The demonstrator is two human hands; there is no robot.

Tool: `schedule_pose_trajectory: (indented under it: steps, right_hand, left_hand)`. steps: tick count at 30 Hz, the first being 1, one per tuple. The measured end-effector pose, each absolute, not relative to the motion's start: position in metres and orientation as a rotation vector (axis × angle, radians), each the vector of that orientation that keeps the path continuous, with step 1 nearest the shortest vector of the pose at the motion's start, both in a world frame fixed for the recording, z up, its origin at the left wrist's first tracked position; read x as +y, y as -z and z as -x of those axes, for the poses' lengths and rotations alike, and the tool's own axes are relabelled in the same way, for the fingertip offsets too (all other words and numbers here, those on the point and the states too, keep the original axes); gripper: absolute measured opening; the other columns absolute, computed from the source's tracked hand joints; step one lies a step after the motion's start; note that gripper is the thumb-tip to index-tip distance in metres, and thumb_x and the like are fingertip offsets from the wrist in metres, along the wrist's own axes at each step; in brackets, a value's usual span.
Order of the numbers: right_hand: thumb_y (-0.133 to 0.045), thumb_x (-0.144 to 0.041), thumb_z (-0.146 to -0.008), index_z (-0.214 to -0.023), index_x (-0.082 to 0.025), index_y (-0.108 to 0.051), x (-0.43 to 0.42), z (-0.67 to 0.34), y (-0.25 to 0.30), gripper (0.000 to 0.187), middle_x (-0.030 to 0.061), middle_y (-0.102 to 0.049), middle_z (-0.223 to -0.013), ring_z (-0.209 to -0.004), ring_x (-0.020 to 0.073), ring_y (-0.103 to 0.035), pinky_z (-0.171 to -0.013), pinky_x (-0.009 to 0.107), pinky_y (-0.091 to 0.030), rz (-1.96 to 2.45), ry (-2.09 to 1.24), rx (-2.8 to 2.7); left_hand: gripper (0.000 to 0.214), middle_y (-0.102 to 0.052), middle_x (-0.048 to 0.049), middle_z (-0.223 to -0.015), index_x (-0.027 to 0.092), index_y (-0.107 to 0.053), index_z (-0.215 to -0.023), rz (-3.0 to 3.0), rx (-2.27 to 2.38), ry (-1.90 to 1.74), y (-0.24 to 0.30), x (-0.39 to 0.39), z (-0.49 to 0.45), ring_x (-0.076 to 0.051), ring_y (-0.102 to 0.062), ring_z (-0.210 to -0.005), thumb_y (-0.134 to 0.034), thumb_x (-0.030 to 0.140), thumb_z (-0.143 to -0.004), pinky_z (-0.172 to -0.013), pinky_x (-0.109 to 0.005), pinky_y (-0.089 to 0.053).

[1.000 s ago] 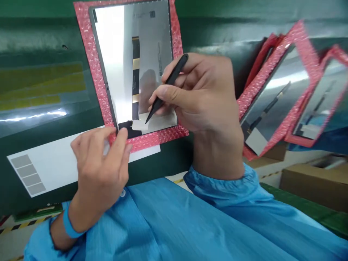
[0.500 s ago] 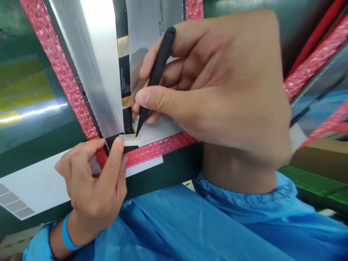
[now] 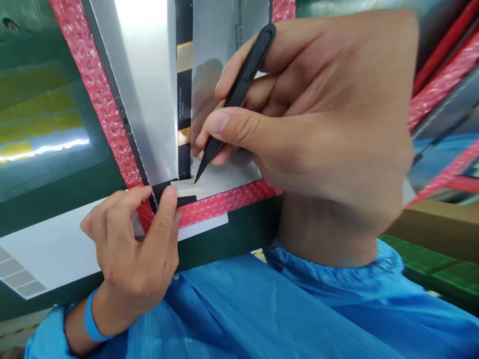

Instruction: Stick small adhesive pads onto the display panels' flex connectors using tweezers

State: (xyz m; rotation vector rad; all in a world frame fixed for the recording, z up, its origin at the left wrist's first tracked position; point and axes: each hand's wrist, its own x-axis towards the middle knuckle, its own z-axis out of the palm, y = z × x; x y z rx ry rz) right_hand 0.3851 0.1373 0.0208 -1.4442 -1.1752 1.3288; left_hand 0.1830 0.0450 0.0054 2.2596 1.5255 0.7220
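Note:
My right hand (image 3: 318, 109) is closed around black tweezers (image 3: 243, 80), held like a pen. Their tip points down at a small pale strip (image 3: 187, 189) at the near end of a silver metal panel (image 3: 144, 80). Whether the tip touches the strip, I cannot tell. My left hand (image 3: 134, 244) rests at the panel's lower left corner, thumb on the strip's left end and index finger bent at the edge, with a gap between them. Up the panel's middle runs a black band (image 3: 184, 94) with amber tape patches. My right fingers partly cover the panel's right side.
Pink bubble wrap (image 3: 101, 99) borders the panel. Beneath lies a dark green surface (image 3: 232, 244) with a white sheet (image 3: 56, 244) bearing grey squares. Yellow tape pieces (image 3: 37, 109) lie at left. More pink wrap (image 3: 445, 80) and a brown carton (image 3: 437, 224) are at right.
The panel, tweezers and right hand appear shifted right and slightly up in the view. Both hands keep the same pose; the tip stays by the strip.

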Motion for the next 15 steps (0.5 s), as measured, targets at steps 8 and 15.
schedule_pose_trajectory:
  steps: [8,15]
  right_hand:
    - [-0.102,-0.033,-0.076,-0.076,-0.031,-0.065,0.1387,-0.383,-0.0213,0.037,0.0019,-0.068,-0.066,-0.07,0.0307,-0.076,-0.046,0.042,-0.06,1.464,-1.323,-1.176]
    - [-0.098,-0.021,-0.077,-0.07,-0.031,-0.063,0.1392,-0.3796,-0.027,0.036,0.0018,-0.068,-0.065,-0.072,0.0295,-0.077,-0.047,0.039,-0.063,1.509,-1.25,-1.21]
  left_hand:
    - [0.04,-0.073,-0.0176,-0.125,0.018,-0.075,-0.13,-2.276,1.525,-0.725,-0.0065,0.0459,-0.1825,-0.035,-0.072,-0.114,-0.083,0.012,-0.091,-0.097,-0.053,-0.054]
    - [0.042,-0.072,-0.0184,-0.126,0.018,-0.074,-0.132,-2.27,1.512,-0.689,-0.0086,0.0452,-0.1817,-0.035,-0.071,-0.117,-0.083,0.012,-0.092,-0.099,-0.054,-0.054]
